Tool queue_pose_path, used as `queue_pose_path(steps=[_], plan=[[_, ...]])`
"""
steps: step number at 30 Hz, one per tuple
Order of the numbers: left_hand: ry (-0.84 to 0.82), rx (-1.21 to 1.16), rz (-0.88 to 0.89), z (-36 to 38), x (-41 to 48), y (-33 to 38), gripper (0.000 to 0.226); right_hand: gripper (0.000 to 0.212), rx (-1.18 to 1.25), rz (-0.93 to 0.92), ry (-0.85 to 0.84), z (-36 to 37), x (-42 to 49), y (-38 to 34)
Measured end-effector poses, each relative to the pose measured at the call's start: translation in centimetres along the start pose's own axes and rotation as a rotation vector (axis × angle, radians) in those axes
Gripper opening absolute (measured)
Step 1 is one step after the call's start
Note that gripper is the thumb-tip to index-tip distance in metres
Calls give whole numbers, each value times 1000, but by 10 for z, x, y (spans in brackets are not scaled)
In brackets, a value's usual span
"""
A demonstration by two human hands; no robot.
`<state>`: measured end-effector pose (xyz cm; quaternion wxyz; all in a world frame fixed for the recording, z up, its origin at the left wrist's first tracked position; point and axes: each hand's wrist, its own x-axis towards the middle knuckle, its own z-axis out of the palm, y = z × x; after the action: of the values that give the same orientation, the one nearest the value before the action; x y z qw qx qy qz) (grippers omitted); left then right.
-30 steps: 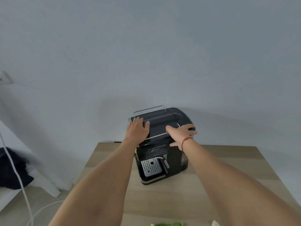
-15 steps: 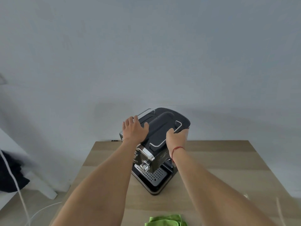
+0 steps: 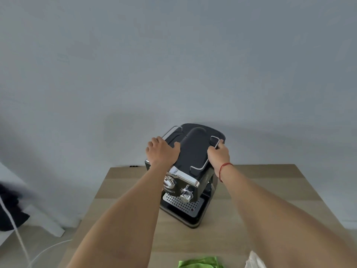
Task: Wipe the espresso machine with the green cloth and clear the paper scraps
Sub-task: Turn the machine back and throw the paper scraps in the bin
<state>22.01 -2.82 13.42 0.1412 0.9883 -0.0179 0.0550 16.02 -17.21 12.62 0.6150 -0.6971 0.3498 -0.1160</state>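
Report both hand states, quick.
Left hand: grips the left top edge of the espresso machine.
Right hand: grips the wire rail on its right side.

Black machine (image 3: 193, 151), chrome trim (image 3: 185, 174).
Dotted silver tray (image 3: 181, 204); green cloth (image 3: 199, 263); pale wood table (image 3: 270, 190); red wrist string (image 3: 224, 167); possibly white paper (image 3: 254, 261).

Wooden table (image 3: 251, 192), espresso machine (image 3: 190, 171), green cloth (image 3: 199, 263), paper scrap (image 3: 254, 261)
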Motion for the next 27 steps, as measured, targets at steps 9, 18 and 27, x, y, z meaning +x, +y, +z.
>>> queue_pose_path(steps=[9, 18, 27], plan=[[-29, -39, -41, -1, 8, 4, 61, 43, -277, -91, 239, 24, -4, -1], [17, -27, -48, 9, 14, 9, 43, 28, -386, -232, 89, -8, 38, -8], [75, -370, -80, 16, -17, 5, 57, 26, -230, -213, 46, -16, 43, -9]])
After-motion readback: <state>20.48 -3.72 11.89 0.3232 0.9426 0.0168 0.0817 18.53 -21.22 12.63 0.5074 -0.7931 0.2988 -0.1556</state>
